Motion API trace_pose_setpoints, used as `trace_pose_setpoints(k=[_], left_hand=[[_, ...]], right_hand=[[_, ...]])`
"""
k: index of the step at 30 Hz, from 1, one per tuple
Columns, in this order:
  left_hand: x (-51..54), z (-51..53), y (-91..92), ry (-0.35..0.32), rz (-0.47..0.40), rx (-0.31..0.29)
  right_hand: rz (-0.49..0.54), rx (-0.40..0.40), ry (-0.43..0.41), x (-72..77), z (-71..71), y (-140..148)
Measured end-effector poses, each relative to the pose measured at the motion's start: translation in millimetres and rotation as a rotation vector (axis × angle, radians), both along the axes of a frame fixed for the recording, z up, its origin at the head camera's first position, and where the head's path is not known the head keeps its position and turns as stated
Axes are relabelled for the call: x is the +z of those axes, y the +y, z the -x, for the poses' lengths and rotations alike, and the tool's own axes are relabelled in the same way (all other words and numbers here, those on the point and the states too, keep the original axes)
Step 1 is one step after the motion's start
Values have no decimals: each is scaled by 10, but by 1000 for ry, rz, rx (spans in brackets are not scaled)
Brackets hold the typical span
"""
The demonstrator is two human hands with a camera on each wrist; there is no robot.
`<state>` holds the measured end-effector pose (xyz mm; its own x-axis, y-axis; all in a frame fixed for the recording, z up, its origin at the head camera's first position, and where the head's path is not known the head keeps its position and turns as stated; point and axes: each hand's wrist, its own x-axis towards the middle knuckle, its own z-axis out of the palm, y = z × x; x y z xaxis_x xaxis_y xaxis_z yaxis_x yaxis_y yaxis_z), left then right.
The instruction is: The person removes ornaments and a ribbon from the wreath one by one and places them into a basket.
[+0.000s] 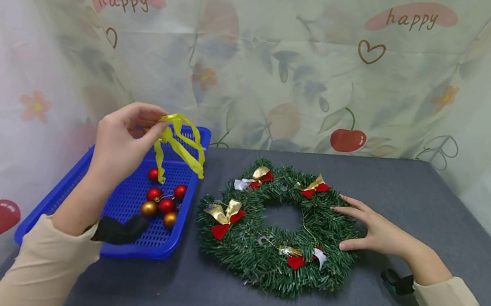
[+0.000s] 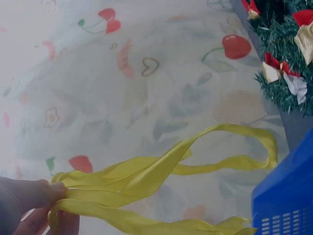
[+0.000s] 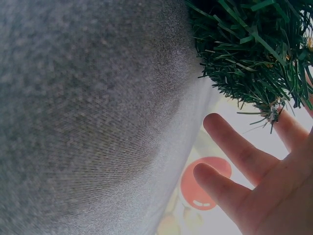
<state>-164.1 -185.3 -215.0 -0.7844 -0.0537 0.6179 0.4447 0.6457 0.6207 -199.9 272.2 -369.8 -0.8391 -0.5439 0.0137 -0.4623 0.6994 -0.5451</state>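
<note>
Between thumb and fingers, my left hand (image 1: 125,137) pinches a looped yellow ribbon (image 1: 184,148) above a blue basket (image 1: 185,206). In the left wrist view the ribbon (image 2: 146,181) hangs in several strands from the fingertips. A green wreath (image 1: 235,245) lies flat on the table, dressed with red, gold and silver bows (image 1: 225,217). At the wreath's right side rests my right hand (image 1: 379,233), its fingers spread and touching the greenery. The right wrist view shows that hand (image 3: 264,181) with extended fingers beside the wreath's edge (image 3: 249,54).
Inside the basket lie several red baubles (image 1: 166,205) and gold baubles (image 1: 148,208). A dark grey cloth (image 1: 387,184) covers the table. Behind and at both sides hangs a printed curtain (image 1: 254,73). Each wrist wears a black strap (image 1: 120,229).
</note>
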Motion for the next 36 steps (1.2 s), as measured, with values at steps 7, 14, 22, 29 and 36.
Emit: trace_pose_setpoints(k=[7, 14, 22, 29, 36], left_hand=[[-1, 67, -146, -32, -30, 65], [-92, 155, -246, -91, -3, 110], [-251, 266, -339, -152, 55, 52], [-329, 302, -370, -271, 121, 54], [-423, 393, -427, -363, 228, -44]], right_hand=[[0, -1, -14, 31, -10, 0], [-2, 1, 0, 31, -4, 10], [1, -3, -8, 7, 2, 7], [3, -1, 3, -4, -1, 6], [6, 8, 24, -17, 4, 7]])
